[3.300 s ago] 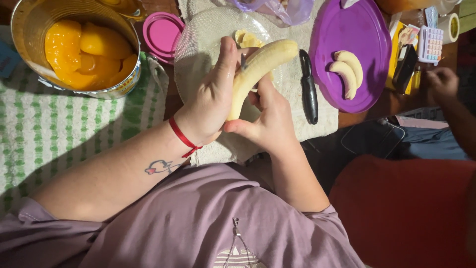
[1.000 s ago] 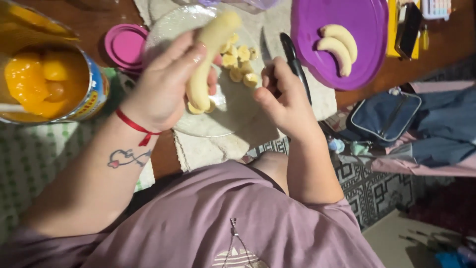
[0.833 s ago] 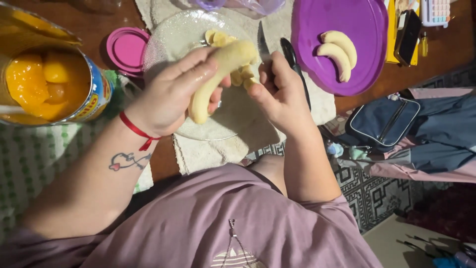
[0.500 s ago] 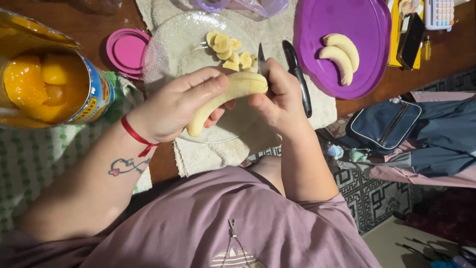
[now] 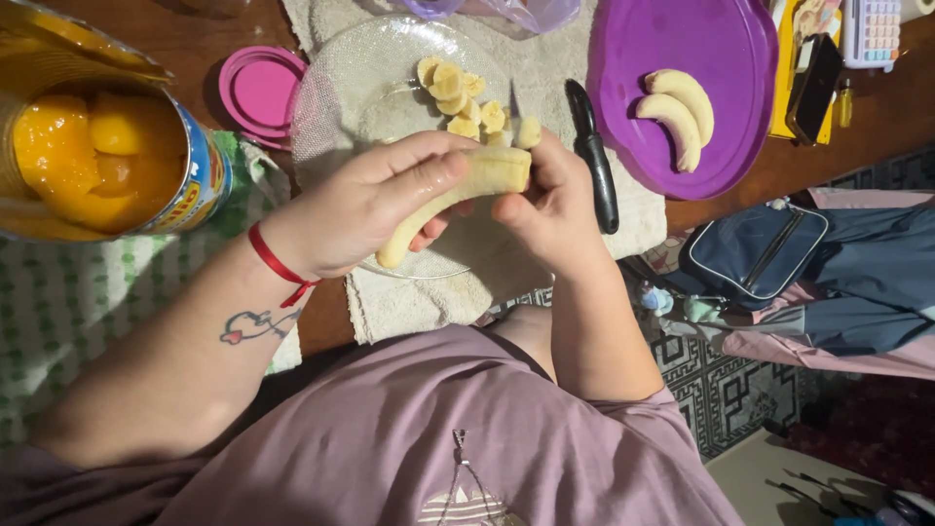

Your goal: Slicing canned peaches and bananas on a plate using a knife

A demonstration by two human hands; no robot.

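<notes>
Left hand grips peeled banana; right hand clasps knife at its 12 o'clock, risking a thumb nick.

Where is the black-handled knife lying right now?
In the head view, the black-handled knife lies on the beige towel, right of centre, between the glass plate and the purple cutting board.

The knife blade shows only as a thin sliver above the right hand, its handle buried in the fist. The left hand covers the middle of the peeled banana. The open can of peach halves is cut off by the left edge, and the calculator by the top edge
</notes>
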